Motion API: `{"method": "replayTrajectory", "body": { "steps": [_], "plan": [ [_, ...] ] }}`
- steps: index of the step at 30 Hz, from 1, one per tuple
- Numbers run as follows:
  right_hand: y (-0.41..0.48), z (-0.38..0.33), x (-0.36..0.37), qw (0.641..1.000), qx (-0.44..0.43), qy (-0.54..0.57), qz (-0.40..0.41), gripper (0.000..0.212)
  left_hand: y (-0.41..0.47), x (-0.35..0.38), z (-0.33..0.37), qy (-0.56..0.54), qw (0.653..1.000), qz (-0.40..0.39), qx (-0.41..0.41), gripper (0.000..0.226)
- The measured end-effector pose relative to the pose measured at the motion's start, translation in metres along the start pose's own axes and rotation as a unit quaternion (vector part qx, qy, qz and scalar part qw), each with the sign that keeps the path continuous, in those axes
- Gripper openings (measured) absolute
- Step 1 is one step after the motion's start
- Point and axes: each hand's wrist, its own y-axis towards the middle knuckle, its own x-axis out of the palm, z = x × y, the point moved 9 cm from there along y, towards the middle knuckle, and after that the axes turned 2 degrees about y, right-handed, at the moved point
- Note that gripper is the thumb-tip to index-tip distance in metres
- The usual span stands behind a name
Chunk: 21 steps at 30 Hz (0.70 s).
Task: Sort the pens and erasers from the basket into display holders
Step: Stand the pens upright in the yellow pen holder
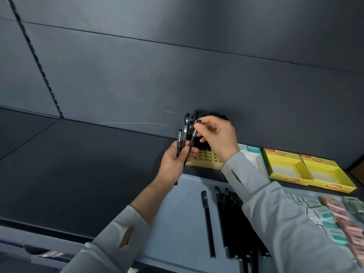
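- Step in hand: I am loading pens into the yellow slotted holder (208, 159) at mid-frame. Standing pens (194, 117) already fill part of it.
- My left hand (174, 160) is curled round a small bunch of black pens (182, 140), held upright just left of the holder.
- My right hand (218, 134) pinches the top of one pen (194, 135) from that bunch.
- Next, I judge, that pen must lift clear and drop tip-down into a free slot.
- Spare pens (207, 223) lie in the pale blue basket (177, 213) at lower middle, and erasers (334, 219) heap at lower right. The yellow boxes (307, 172) at right show bare floors.
- Everything sits on a dark shelf (78, 164); a dark back panel (177, 66) fills the upper frame.
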Motion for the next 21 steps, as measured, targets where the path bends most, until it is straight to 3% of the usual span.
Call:
{"method": "replayTrajectory", "body": {
  "steps": [3, 7, 13, 21],
  "plan": [
    [0.004, 0.007, -0.023, 0.999, -0.009, 0.004, 0.038, 0.005, 0.003, -0.012, -0.002, 0.003, 0.999, 0.044, -0.006, 0.018],
    [0.006, 0.015, -0.048, 0.988, -0.040, -0.117, 0.095, 0.013, 0.005, -0.025, -0.004, -0.036, 0.996, 0.077, -0.034, 0.020],
    [0.001, 0.014, -0.033, 0.979, -0.083, -0.156, 0.101, 0.013, 0.006, -0.024, -0.012, -0.082, 0.990, 0.083, -0.083, 0.011],
    [0.010, 0.011, -0.022, 0.974, -0.093, -0.192, 0.078, 0.012, 0.006, -0.027, -0.002, -0.024, 0.996, 0.081, -0.006, 0.020]
  ]
}}
